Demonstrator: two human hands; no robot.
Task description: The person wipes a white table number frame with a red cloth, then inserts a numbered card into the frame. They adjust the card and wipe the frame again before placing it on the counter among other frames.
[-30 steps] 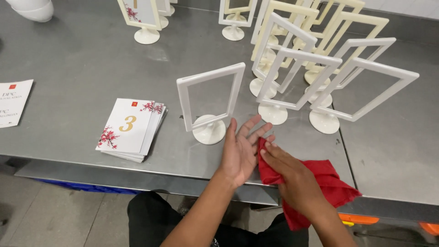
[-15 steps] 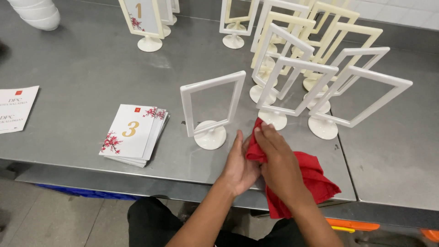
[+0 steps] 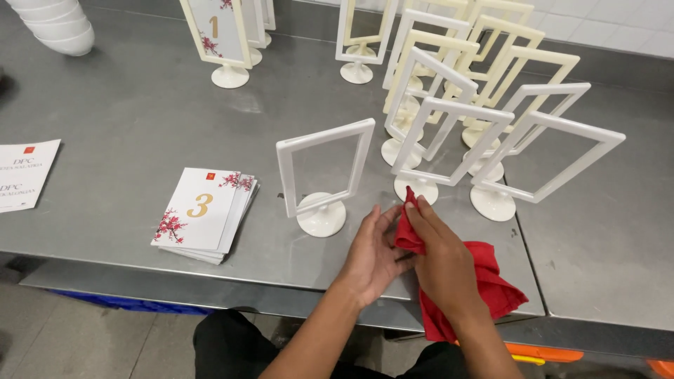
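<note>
Head view: both hands (image 3: 411,253) now bunch the red cloth (image 3: 484,288) together.

both hands (image 3: 414,256) now bunching red cloth (image 3: 484,288)

- Part of the red cloth (image 3: 484,281) is covered by the right hand (image 3: 442,263).
- The left hand's (image 3: 371,256) palm is partly hidden behind the cloth.
- The stacked bowls (image 3: 60,28) are cut off by the top edge.
- The paper sheet (image 3: 24,175) is cropped at the left edge.
- The rear frames (image 3: 449,42) are overlapped and cannot be counted.
</note>
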